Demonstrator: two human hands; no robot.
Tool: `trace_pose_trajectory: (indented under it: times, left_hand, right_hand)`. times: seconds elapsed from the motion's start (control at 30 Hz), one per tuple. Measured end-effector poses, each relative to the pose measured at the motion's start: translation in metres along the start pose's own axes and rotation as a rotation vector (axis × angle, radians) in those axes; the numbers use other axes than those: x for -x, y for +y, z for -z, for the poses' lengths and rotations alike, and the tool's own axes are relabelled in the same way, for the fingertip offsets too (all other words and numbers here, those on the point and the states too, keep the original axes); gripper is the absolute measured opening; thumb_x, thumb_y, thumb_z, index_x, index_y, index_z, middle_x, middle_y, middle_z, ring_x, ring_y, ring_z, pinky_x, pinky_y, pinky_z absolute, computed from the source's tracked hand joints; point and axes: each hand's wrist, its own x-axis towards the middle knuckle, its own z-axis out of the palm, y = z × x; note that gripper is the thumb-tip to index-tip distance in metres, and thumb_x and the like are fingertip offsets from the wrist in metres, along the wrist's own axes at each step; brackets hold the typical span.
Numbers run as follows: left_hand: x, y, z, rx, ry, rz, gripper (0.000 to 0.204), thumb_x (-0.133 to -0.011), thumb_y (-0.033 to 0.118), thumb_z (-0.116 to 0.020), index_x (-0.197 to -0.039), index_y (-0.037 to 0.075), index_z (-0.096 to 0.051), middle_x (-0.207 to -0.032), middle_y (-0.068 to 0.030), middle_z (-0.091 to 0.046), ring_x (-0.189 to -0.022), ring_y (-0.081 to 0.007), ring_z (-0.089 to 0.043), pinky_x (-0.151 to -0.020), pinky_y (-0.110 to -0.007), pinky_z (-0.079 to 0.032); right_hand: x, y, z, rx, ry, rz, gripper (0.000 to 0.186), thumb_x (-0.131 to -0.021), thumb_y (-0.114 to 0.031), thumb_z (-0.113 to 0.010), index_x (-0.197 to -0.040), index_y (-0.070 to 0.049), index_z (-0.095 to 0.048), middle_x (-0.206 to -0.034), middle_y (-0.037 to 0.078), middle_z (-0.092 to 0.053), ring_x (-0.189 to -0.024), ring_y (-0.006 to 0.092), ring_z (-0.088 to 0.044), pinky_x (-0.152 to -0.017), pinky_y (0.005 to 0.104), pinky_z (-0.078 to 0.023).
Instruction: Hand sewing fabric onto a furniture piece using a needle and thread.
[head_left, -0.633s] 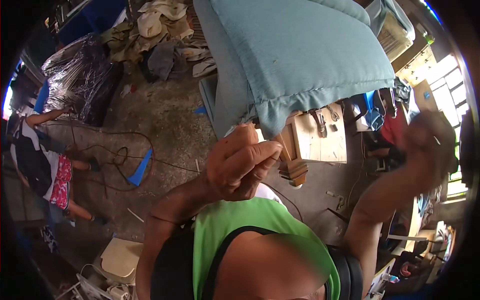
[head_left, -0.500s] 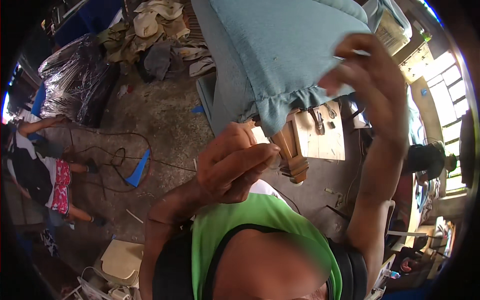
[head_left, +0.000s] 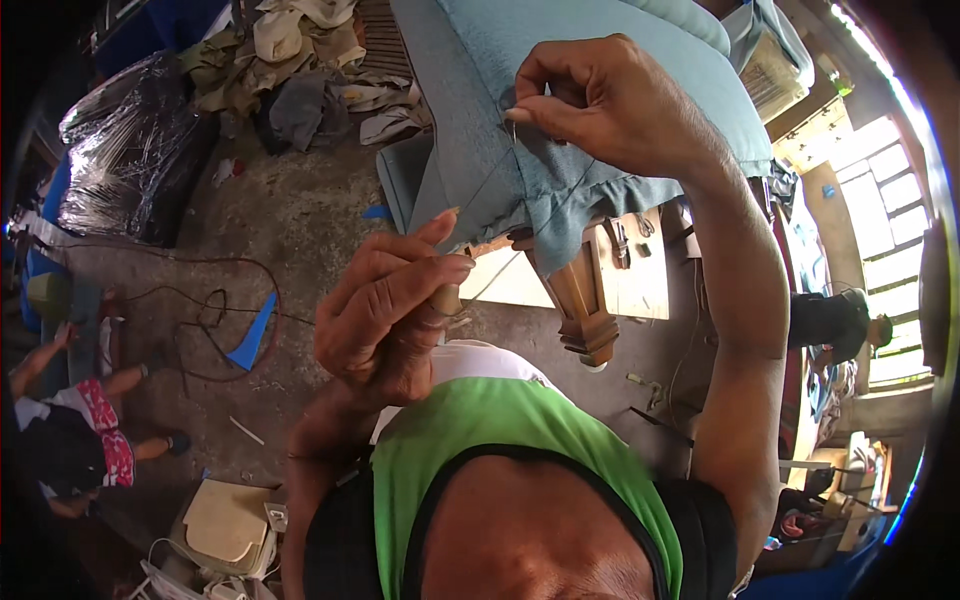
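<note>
My right hand (head_left: 610, 100) is over the blue upholstered seat (head_left: 500, 60), its thumb and forefinger pinching a thin, shiny needle (head_left: 514, 130). Fine thread shows faintly against the cloth and runs down toward my left hand (head_left: 385, 315). That hand is closed in front of my chest, left of the seat's gathered corner, and seems to grip the thread between thumb and fingers; the exact hold is hard to make out. Below the corner's loose blue flap (head_left: 560, 240) a carved wooden leg (head_left: 580, 310) sticks out toward me.
Pale board (head_left: 640, 280) with small tools lies beyond the leg. Plastic-wrapped furniture (head_left: 130, 160), a cloth heap (head_left: 300, 70) and a hose (head_left: 270, 300) are on the left. One person (head_left: 80, 430) is at the left, another (head_left: 840, 325) at the right.
My right hand has moved left and down over the seat, bringing the needle near the corner. My left hand has shifted left and slightly down, away from the flap.
</note>
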Motion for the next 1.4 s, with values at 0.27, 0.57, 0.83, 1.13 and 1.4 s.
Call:
trace_pose_trajectory:
  times: [0.27, 0.57, 0.83, 1.13, 1.4]
  left_hand:
    - [-0.001, 0.0, 0.004, 0.062, 0.109, 0.022, 0.016, -0.092, -0.007, -0.057, -0.104, -0.01, -0.067, -0.085, -0.0145, -0.067, -0.074, -0.0206, -0.061, -0.091, -0.051, -0.058]
    - [-0.031, -0.02, 0.019, 0.609, 0.327, 0.31, 0.028, -0.104, 0.009, -0.045, -0.121, -0.01, -0.056, -0.083, -0.0082, -0.058, -0.082, -0.0172, -0.062, -0.092, -0.055, -0.059]
    - [-0.052, -0.055, 0.04, 0.784, 0.302, 0.46, 0.027, -0.105, 0.015, -0.048, -0.121, -0.005, -0.06, -0.082, -0.0045, -0.059, -0.087, -0.0171, -0.064, -0.09, -0.053, -0.06]
    - [-0.041, -0.04, 0.034, 0.696, 0.28, 0.376, 0.028, -0.105, 0.012, -0.045, -0.123, -0.006, -0.058, -0.078, -0.0068, -0.059, -0.081, -0.0174, -0.066, -0.089, -0.057, -0.06]
    - [-0.035, -0.038, 0.034, 0.648, 0.276, 0.359, 0.029, -0.106, 0.012, -0.043, -0.123, -0.007, -0.058, -0.078, -0.007, -0.059, -0.083, -0.0167, -0.065, -0.091, -0.057, -0.059]
  right_hand:
    - [0.004, -0.004, 0.001, -0.058, 0.0, -0.009, 0.018, -0.091, -0.021, -0.074, -0.09, -0.003, -0.069, -0.069, 0.009, -0.066, -0.059, 0.0159, -0.061, -0.058, 0.0348, -0.048]
    - [0.008, 0.0, -0.003, -0.256, -0.018, -0.114, 0.017, -0.095, -0.019, -0.072, -0.094, -0.003, -0.066, -0.069, -0.005, -0.058, -0.061, 0.001, -0.051, -0.055, 0.0203, -0.04]
    - [0.009, 0.001, -0.004, -0.157, 0.025, -0.063, 0.017, -0.095, -0.018, -0.072, -0.093, -0.003, -0.065, -0.069, -0.004, -0.059, -0.06, 0.0006, -0.05, -0.054, 0.0202, -0.038]
    - [0.007, -0.001, -0.001, -0.14, -0.03, -0.053, 0.017, -0.095, -0.018, -0.072, -0.09, -0.003, -0.065, -0.064, -0.005, -0.054, -0.057, 0.0004, -0.045, -0.052, 0.0214, -0.034]
    - [-0.002, 0.006, 0.003, -0.202, -0.173, -0.034, 0.02, -0.095, -0.019, -0.072, -0.088, -0.002, -0.065, -0.063, -0.003, -0.054, -0.057, 0.0025, -0.046, -0.051, 0.0222, -0.035]
